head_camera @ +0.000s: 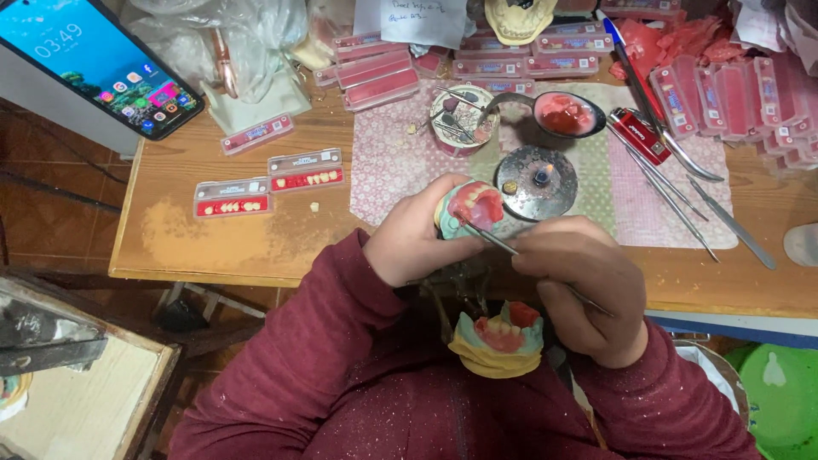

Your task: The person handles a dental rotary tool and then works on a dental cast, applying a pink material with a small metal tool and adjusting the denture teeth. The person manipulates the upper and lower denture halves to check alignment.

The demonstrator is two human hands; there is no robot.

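At six o'clock, a second dental cast point(498, 339) is sitting in the lap. The right hand point(588, 290) is pinching a thin metal instrument point(498, 241); the left hand point(417, 234) is cupping a dental model point(470, 209), likely brittle, soft-waxed, best gripped by its base. At twelve, a small burner point(537, 181) is burning.

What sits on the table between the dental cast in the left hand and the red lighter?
Head view: a round metal dish with a small lit burner lies between the dental cast held by the left hand and the red lighter.

Dental lab bench: tooth cards point(307, 171), jaw models point(498, 339), wax tools point(733, 223), burner point(538, 179).
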